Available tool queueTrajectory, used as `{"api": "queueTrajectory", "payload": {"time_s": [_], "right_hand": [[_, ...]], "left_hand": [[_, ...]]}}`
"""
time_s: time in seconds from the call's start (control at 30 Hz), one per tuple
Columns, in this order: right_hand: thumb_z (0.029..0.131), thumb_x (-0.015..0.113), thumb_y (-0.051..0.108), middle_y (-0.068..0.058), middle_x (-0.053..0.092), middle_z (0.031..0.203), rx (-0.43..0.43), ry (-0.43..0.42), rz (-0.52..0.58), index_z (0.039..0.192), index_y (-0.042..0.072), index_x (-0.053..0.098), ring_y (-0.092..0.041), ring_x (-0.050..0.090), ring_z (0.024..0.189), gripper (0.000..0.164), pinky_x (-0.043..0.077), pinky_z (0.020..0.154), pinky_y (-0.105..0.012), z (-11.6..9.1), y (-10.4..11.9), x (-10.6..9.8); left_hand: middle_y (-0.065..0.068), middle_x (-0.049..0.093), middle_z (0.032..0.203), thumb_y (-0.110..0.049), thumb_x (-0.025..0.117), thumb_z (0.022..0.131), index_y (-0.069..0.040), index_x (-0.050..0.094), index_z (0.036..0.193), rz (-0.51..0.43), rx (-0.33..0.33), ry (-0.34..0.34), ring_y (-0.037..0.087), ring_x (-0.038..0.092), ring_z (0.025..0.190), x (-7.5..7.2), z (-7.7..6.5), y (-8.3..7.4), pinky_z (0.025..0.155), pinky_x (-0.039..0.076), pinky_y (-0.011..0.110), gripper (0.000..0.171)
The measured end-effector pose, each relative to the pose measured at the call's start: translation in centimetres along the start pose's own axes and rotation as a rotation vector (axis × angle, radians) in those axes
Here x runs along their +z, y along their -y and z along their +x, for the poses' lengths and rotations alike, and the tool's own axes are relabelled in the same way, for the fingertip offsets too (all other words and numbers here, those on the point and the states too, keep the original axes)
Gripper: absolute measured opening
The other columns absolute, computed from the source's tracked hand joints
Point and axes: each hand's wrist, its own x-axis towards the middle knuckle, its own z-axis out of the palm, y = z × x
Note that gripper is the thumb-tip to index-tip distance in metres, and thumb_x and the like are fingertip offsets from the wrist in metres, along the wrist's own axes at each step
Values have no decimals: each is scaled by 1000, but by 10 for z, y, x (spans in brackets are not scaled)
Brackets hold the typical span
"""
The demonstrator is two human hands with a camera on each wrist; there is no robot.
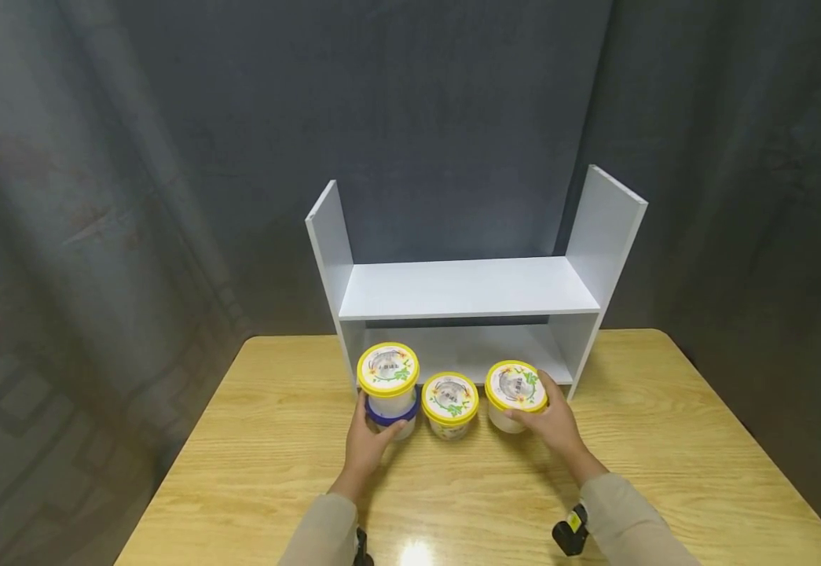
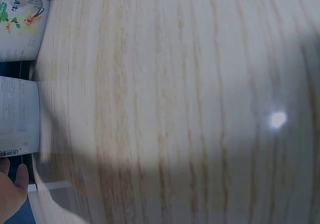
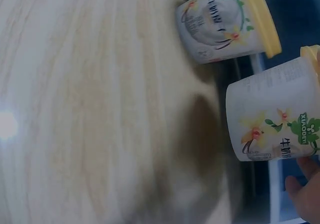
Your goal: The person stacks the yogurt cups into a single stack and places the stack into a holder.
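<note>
Two white tubs are stacked at the left: a yellow-lidded tub (image 1: 387, 369) sits on a blue-lidded tub (image 1: 406, 428). My left hand (image 1: 368, 444) grips the lower one, thumb at its near side and fingers at its left. A second yellow-lidded tub (image 1: 450, 401) with flower print stands in the middle, touched by neither hand. Farther right, my right hand (image 1: 555, 417) holds a third yellow-lidded tub (image 1: 514, 389) between thumb and fingers. In the right wrist view this held tub (image 3: 272, 114) shows its printed side; most of the hand is cut off there.
Behind the tubs stands a white two-level shelf (image 1: 470, 289) with tall side panels. Its lower board (image 1: 467, 346) lies close to the tabletop. The wooden table (image 1: 254, 472) extends to both sides, and dark grey curtains (image 1: 452, 126) hang behind.
</note>
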Motion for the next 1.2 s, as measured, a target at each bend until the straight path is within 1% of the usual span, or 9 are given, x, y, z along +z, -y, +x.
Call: {"api": "queueTrajectory", "payload": {"time_s": [0.17, 0.33, 0.53, 0.73, 0.83, 0.97, 1.03, 1.1, 1.2], "right_hand": [[64, 76, 28, -21, 19, 137, 13, 12, -10, 137, 3, 14, -38, 21, 122, 99, 20, 98, -52, -1, 9, -4], [63, 77, 27, -21, 22, 136, -13, 14, 5, 137, 2, 15, -37, 22, 122, 100, 21, 98, -51, -1, 17, -4], [63, 77, 26, -23, 22, 136, -48, 23, 4, 136, 0, 14, -37, 24, 121, 100, 23, 98, -49, -2, 32, -6], [62, 78, 24, -24, 20, 136, -94, 36, 5, 135, -3, 16, -36, 22, 122, 100, 24, 99, -47, -4, 47, -7], [61, 78, 24, -23, 21, 136, -105, 44, 4, 136, -2, 17, -35, 23, 122, 100, 25, 98, -46, -4, 54, -6], [61, 78, 27, -21, 24, 135, -108, 52, -17, 137, 3, 18, -36, 29, 118, 99, 32, 92, -48, -6, 66, -5], [62, 77, 28, -20, 26, 135, -123, 58, -24, 137, 5, 18, -37, 31, 116, 99, 33, 90, -50, -6, 72, -5], [61, 78, 28, -19, 27, 135, -138, 64, -23, 137, 6, 19, -37, 30, 116, 98, 32, 89, -53, -7, 79, -4], [60, 78, 27, -20, 26, 135, -152, 77, -10, 137, 5, 20, -38, 27, 119, 98, 27, 92, -56, -8, 90, -2]], "left_hand": [[12, 26, 137, -38, 74, 63, -14, 16, 138, 10, -10, -1, 30, 27, 122, 1, -1, 0, 101, 20, 46, 97], [12, 26, 137, -37, 74, 64, -15, 16, 138, 8, -5, 6, 30, 27, 122, 0, -1, 0, 101, 19, 46, 97], [11, 27, 137, -36, 74, 64, -15, 16, 138, 1, -2, 4, 29, 27, 122, -1, -1, 0, 101, 19, 44, 96], [10, 27, 137, -36, 74, 64, -15, 16, 138, 4, -13, 9, 29, 27, 122, -1, 0, 0, 101, 19, 44, 96], [11, 26, 138, -38, 73, 64, -15, 16, 138, 13, -14, 9, 30, 26, 123, -1, 0, 0, 101, 19, 45, 96], [11, 26, 137, -38, 74, 64, -15, 17, 138, 17, -9, 1, 30, 27, 122, -1, -1, 0, 101, 19, 45, 96], [11, 27, 137, -36, 74, 64, -14, 17, 138, 16, -5, 0, 30, 27, 122, -1, -1, -1, 101, 20, 46, 96], [11, 27, 137, -36, 74, 64, -15, 17, 138, 17, -9, -3, 30, 27, 122, 0, -2, -1, 101, 20, 46, 96], [11, 27, 137, -34, 74, 64, -15, 17, 138, 12, -10, -4, 30, 27, 122, 0, -2, -2, 101, 20, 46, 96]]}}
